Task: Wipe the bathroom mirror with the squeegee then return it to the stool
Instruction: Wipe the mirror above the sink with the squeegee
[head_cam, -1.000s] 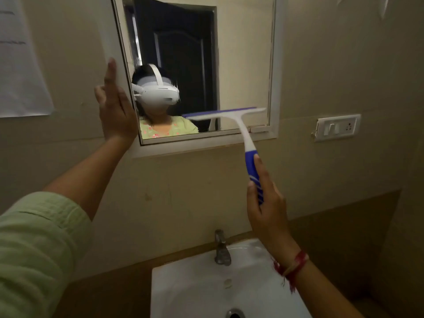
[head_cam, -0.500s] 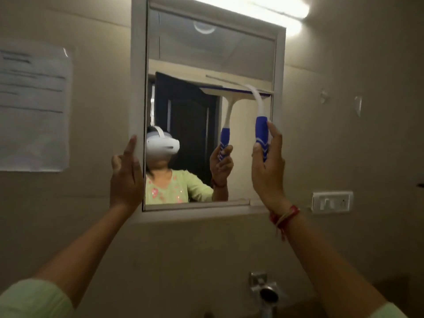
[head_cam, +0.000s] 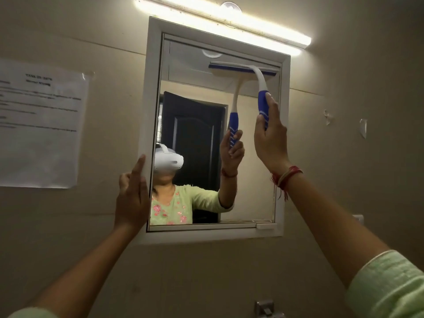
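The right hand [head_cam: 270, 138] has its grip wrapped around the blue handle of the squeegee [head_cam: 261, 88], holding it up against the mirror [head_cam: 197, 134]. The white neck curves up from the handle to the blade, which lies level across the glass at the upper right, just under the top edge of the white frame [head_cam: 154, 88] (its reflection shows right beside it). A red and pale thread band sits on the right wrist. The left hand [head_cam: 132, 198] rests flat against the lower left side of the frame, fingers pointing up and holding nothing, its grip loose and spread. A lit tube light [head_cam: 220, 21] runs above the mirror. A printed paper sheet [head_cam: 41, 125] is stuck on the wall to the left. Both sleeves are pale green.
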`<state>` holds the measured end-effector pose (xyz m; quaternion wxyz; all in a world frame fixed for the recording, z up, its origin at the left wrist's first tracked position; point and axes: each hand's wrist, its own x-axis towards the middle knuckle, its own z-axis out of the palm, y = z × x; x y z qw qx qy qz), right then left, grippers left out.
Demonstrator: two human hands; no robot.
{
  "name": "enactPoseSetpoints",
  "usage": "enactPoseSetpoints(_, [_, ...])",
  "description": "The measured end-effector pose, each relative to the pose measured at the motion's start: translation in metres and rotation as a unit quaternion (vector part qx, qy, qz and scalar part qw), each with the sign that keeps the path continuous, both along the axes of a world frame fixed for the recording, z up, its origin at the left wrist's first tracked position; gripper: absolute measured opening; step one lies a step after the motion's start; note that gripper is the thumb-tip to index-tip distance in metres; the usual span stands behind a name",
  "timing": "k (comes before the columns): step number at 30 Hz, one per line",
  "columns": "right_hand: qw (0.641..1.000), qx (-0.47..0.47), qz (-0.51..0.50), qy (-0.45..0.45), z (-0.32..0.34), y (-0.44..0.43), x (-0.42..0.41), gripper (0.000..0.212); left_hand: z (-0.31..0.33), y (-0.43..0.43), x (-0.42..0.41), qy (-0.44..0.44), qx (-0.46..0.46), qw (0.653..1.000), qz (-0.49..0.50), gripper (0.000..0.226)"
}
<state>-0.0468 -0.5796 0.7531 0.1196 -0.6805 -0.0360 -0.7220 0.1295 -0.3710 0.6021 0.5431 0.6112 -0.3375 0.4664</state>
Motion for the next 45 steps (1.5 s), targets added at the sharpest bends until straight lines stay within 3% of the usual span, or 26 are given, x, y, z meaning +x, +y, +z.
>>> enactPoseSetpoints(12, [1.0,0.016,0.01,-0.021,0.004,-0.012,0.009,0.048,-0.001,-0.001,0.002,-0.005,0.001,1.0,0.011,0.047])
enactPoseSetpoints(35, [1.0,0.011,-0.024,0.006,-0.085,-0.017,-0.002,0.053,-0.001,-0.004,0.004,0.004,0.003,1.0,0.015,0.047])
enactPoseSetpoints(45, [0.999,0.03,0.017,0.017,-0.144,-0.014,-0.003,0.054,-0.002,-0.004,0.004,0.008,-0.001,1.0,0.012,0.046])
